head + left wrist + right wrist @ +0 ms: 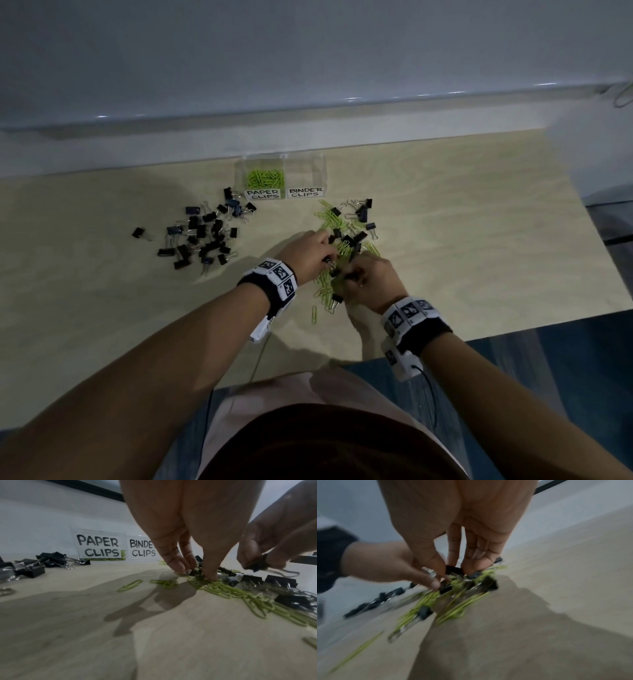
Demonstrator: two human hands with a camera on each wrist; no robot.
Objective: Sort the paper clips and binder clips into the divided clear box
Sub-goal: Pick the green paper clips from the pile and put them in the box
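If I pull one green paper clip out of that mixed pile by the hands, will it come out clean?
Probably not. The green paper clips lie interlaced in the mixed pile, so one likely drags neighbours along. They look thin and light, so should slide easily on the smooth wooden table. Black binder clips on top may shift.

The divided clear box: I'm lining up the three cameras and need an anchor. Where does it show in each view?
Head: the divided clear box stands at the table's far edge, centre, above both hands.
Left wrist: upper left of centre, its PAPER CLIPS label facing the camera, the left hand covering its right end.
Right wrist: not in view.
Shared landmark: the mixed pile of green paper clips and black binder clips under the hands.
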